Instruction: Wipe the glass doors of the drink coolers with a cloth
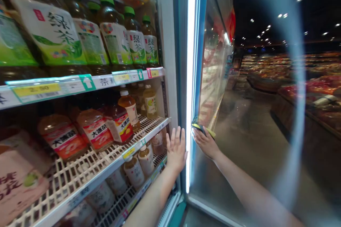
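My left hand (pixel 176 150) is raised with its fingers spread and nothing in it. It is beside the front edge of the cooler shelf, close to the upright door frame (pixel 182 78); whether the palm touches the frame cannot be told. To its right, my right hand (pixel 206 144) grips a yellow-and-black cloth (pixel 209 131), which looks folded. Its fingertips and the cloth are against the bright vertical light strip (pixel 189 106) at the edge of the glass (pixel 213 88). Part of the cloth is hidden by my fingers.
Large green tea bottles (pixel 57 32) fill the upper shelf. Below, red-labelled iced tea bottles (pixel 65 136) and a pink package (pixel 18 184) stand on a white wire shelf (pixel 106 159), with pale-labelled bottles (pixel 134 172) lower down. Right of the glass lies a store aisle with produce displays (pixel 314 88).
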`<state>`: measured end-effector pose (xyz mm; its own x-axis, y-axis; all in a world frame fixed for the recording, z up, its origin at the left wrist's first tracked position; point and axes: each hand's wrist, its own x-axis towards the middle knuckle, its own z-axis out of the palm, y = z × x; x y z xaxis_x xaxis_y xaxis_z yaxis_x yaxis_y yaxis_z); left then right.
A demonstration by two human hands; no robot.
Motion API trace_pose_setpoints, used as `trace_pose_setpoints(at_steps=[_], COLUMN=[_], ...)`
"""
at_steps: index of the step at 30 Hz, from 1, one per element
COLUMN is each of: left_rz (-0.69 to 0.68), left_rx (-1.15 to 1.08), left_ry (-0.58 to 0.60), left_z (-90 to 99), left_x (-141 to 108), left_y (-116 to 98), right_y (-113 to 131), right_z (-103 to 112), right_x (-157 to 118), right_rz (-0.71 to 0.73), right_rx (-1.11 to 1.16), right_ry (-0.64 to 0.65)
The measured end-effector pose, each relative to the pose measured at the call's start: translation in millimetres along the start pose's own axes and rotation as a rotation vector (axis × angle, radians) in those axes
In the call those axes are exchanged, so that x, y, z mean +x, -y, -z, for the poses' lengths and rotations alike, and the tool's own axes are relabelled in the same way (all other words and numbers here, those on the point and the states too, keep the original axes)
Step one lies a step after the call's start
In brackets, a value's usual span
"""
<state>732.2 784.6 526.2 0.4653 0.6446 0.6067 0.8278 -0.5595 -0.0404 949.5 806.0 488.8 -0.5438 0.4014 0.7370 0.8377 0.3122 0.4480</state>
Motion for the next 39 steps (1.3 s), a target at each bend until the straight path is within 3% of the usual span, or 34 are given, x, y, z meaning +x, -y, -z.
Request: trace_pose_setpoints(at_steps=[2, 4, 8, 10, 12, 16, 19, 23, 26, 28, 30, 32, 33, 36, 39], left_rz=[-0.04, -0.072, -0.132, -0.164, -0.193, -0.28, -0.324, -0.363, -0.387, -0.406, -0.438, -0.462, -0.47, -0.485, -0.477], left_rx=[-0.015, -0.029, -0.045, -0.048, -0.053, -0.068, -0.072, -0.062, -0.052, -0.051, -0.059, -0.069, -0.074, -0.086, -0.109], left_ry=[0.023, 0.04, 0.04, 0.028, 0.011, -0.015, -0.032, -0.065, -0.093, -0.114, -0.14, -0.169, -0.181, -0.212, -0.248], left_z=[-3.3, -4.9, -7.3, -10.9, -16.6, -30.0, -37.8, -47.0, -54.7, -59.4, -62.8, -65.0, -65.8, -67.5, -68.7], left_x=[-0.5, 4.8, 28.4, 39.4, 46.5, 55.6, 66.2, 81.4, 86.3, 87.5, 89.6, 93.2, 95.3, 99.9, 99.8], left_y=[1.8, 2.7, 0.7, -0.8, -1.7, -5.3, -13.6, -28.3, -36.7, -41.5, -47.1, -54.1, -58.0, -69.1, -78.6], right_y=[0.4, -15.1, -52.1, -51.8, -36.9, -9.6, -25.8, -59.8, -53.1, -37.9, -29.1, -35.7, -44.4, -75.5, -83.2], right_z=[0.4, 10.6, 46.0, 58.3, 59.8, 43.5, 46.5, 75.8, 83.6, 77.5, 70.6, 71.1, 75.0, 94.6, 105.8], right_x=[-18.7, -19.2, -7.9, -18.6, -38.2, -56.6, -40.6, -40.5, -72.4, -90.8, -96.0, -90.6, -87.3, -91.2, -118.8], right_rz=[0.122, 0.146, -0.082, -0.26, -0.335, -0.15, -0.119, -0.425, -0.646, -0.609, -0.433, -0.282, -0.275, -0.512, -0.804], right_rx=[-0.001, -0.02, -0.142, -0.235, -0.278, -0.22, -0.229, -0.334, -0.405, -0.386, -0.313, -0.259, -0.261, -0.335, -0.425], right_ry=[0.035, 0.071, 0.113, 0.103, 0.094, 0.133, 0.146, 0.085, 0.021, 0.036, 0.1, 0.141, 0.138, 0.043, -0.094])
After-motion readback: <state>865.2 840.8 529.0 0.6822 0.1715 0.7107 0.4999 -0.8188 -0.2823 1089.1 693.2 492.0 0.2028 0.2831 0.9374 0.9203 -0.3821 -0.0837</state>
